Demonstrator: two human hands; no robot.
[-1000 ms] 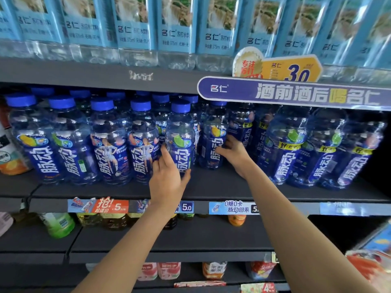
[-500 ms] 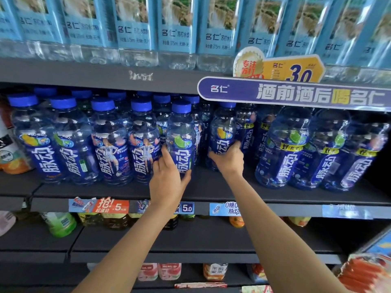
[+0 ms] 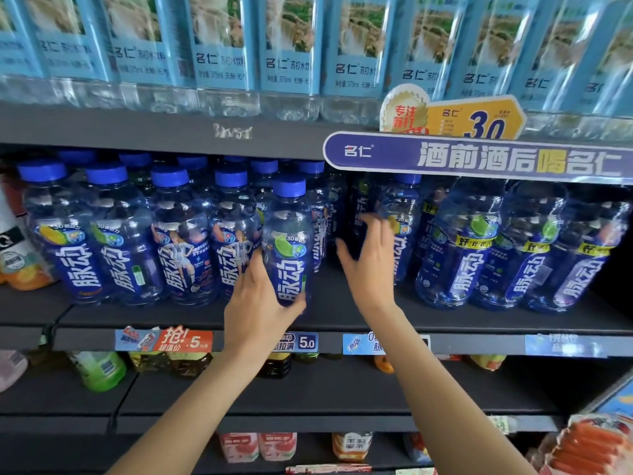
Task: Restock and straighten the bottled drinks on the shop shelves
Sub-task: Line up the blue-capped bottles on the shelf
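Blue-capped drink bottles with dark blue labels fill the middle shelf [image 3: 342, 318]. My left hand [image 3: 260, 303] grips the lower part of the front bottle with a lime on its label [image 3: 287, 234], which stands upright ahead of the row. My right hand [image 3: 368, 265] is spread, thumb out to the left, in the gap right of that bottle. Its fingertips reach a bottle further back [image 3: 402, 214]; whether they touch it I cannot tell. Larger bottles of the same drink [image 3: 459, 255] stand to the right.
Light-blue-labelled water bottles [image 3: 287, 56] line the shelf above, with a purple banner [image 3: 479, 159] hanging over the right side. Price tags [image 3: 305, 342] run along the shelf edge. Yellow and green drinks [image 3: 102, 370] stand on the shelf below.
My right hand gripped a back-row bottle half a second ago; now its fingers are spread and off its front. My left hand has kept its grip on the lime-label bottle.
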